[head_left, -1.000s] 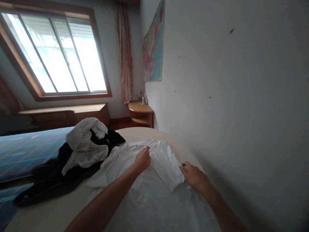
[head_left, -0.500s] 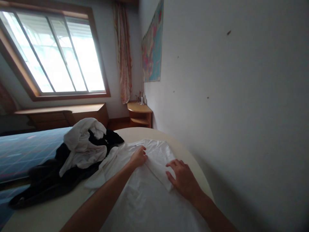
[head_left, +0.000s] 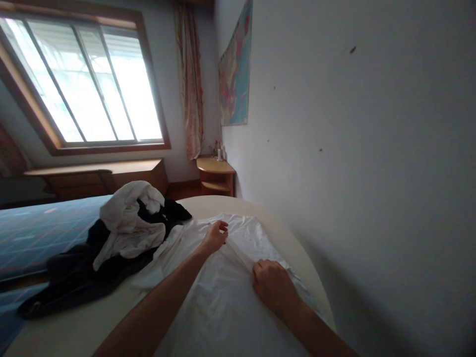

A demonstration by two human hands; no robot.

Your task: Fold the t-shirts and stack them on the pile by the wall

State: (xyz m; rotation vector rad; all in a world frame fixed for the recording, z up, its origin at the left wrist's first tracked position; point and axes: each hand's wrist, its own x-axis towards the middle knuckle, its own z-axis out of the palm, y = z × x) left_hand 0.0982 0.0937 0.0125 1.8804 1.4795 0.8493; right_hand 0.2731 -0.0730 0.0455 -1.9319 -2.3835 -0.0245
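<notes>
A white T-shirt (head_left: 215, 302) lies spread over a pale round table, its surface lightly wrinkled. My left hand (head_left: 216, 237) is at the upper part of the shirt, fingers curled in a pinch on the cloth. Lower and to the right, my right hand (head_left: 273, 283) is closed on the shirt's right side, its fingertips tucked under and partly hidden. A fold of the white fabric runs between the two hands. One sleeve lies flat to the left, beside my left forearm.
A heap of black and white clothes (head_left: 130, 223) lies on the table's left side. Beyond it is a blue checked bed (head_left: 55, 230). The table's pale rim (head_left: 312, 263) curves close to the white wall (head_left: 372, 173). A small corner stand (head_left: 215, 165) is at the back.
My right hand has moved slightly down, and its spread fingers have closed on the shirt. The cloth on the right has shifted with a new fold. My left hand has barely moved.
</notes>
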